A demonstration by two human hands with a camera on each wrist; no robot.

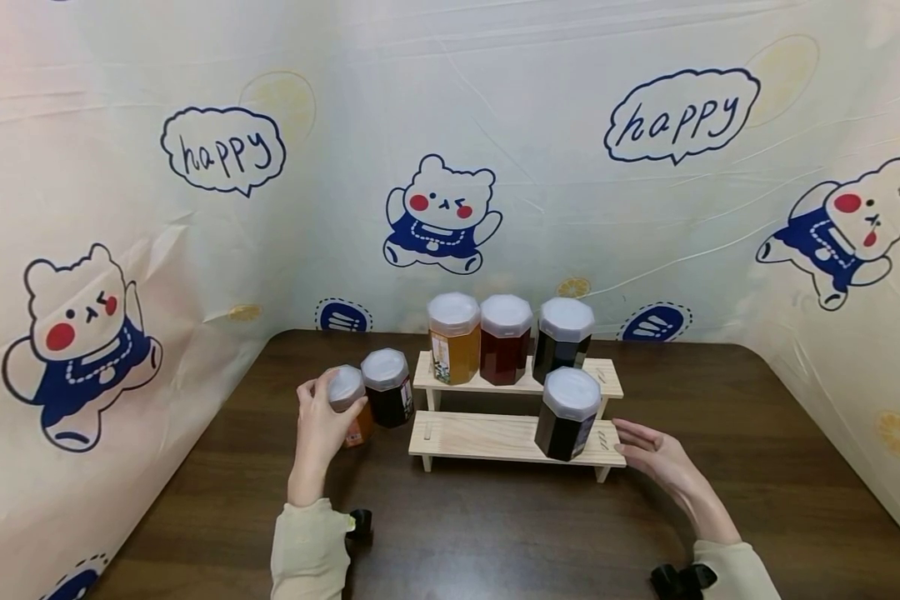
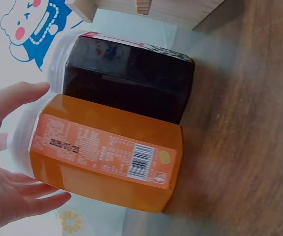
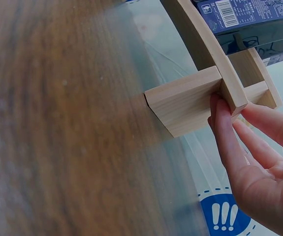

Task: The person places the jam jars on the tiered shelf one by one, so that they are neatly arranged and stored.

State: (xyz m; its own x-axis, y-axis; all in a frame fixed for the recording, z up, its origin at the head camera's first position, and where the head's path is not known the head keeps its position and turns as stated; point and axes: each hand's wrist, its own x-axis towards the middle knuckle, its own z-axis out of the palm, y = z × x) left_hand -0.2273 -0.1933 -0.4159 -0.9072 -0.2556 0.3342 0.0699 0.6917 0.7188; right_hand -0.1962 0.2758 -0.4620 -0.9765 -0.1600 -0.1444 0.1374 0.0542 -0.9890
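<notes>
My left hand (image 1: 324, 421) holds a jar with orange contents (image 2: 107, 152) around its white lid, thumb on one side and fingers on the other. That jar stands on the table at the left, touching or almost touching a dark jar (image 1: 390, 398) beside it. On the right, my right hand (image 1: 663, 458) pinches the end of the lower board of a two-step wooden rack (image 1: 480, 435); the right wrist view shows the thumb and fingers on either side of the board's end (image 3: 232, 93). Another dark jar (image 1: 566, 425) stands on the lower step's right part.
Along the upper step stand an amber jar (image 1: 459, 354), a dark red jar (image 1: 504, 350) and a dark jar (image 1: 558, 346), all white-lidded. Brown tabletop (image 1: 487, 533) lies in front. A printed curtain (image 1: 450, 100) hangs behind and at both sides.
</notes>
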